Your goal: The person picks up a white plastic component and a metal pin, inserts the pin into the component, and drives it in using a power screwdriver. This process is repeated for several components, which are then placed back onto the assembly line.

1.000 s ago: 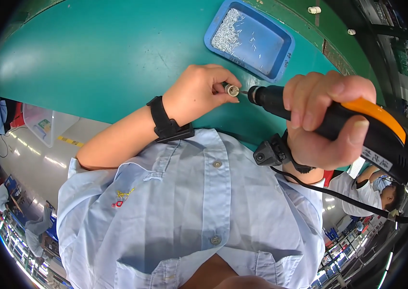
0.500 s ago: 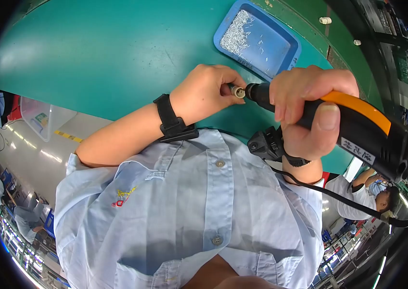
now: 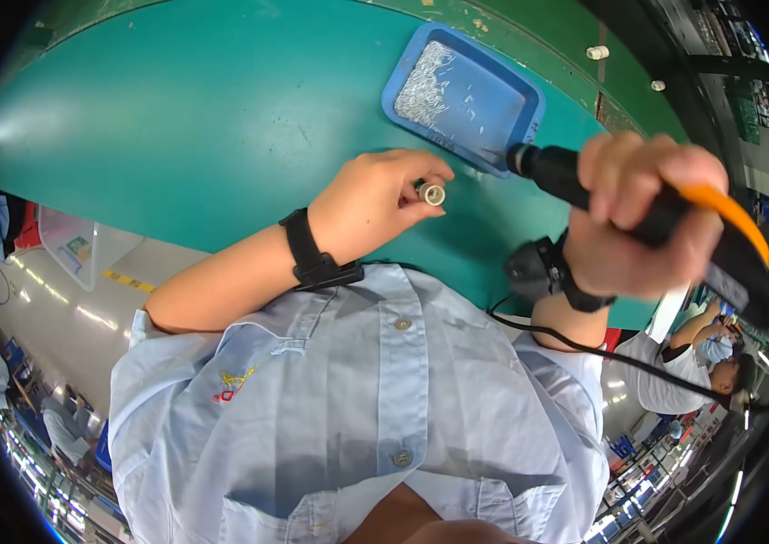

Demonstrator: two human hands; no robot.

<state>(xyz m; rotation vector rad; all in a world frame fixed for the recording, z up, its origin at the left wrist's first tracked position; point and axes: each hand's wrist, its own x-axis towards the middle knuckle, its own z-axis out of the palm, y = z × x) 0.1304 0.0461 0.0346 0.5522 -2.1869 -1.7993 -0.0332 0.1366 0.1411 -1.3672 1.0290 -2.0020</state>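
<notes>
My left hand (image 3: pixel 371 195) pinches a small round metal fitting (image 3: pixel 434 195) between thumb and fingers, its pale, hollow end showing. Wrapped around a black electric screwdriver (image 3: pixel 559 175) with an orange stripe, my right hand (image 3: pixel 643 213) is slightly blurred by motion. The tool's nose is at the near right corner of a blue tray (image 3: pixel 493 100), apart from the fitting. Whether the nose touches the tray cannot be made out. Many tiny silvery pin-like pieces (image 3: pixel 425 86) lie heaped at the tray's left, with a few scattered across its floor.
The green tabletop (image 3: pixel 185 118) spreads beneath my hands. Two small whitish pieces, one (image 3: pixel 597 53) larger-looking, lie on the green ledge beyond the tray. A black cable (image 3: pixel 602 356) runs past my right forearm. A clear plastic bin (image 3: pixel 72 240) stands at left; a co-worker (image 3: pixel 675 367) is at right.
My right hand has drawn the screwdriver away from the fitting, up and to the right, to the tray's corner. My left hand, still holding the fitting, has shifted slightly left and nearer.
</notes>
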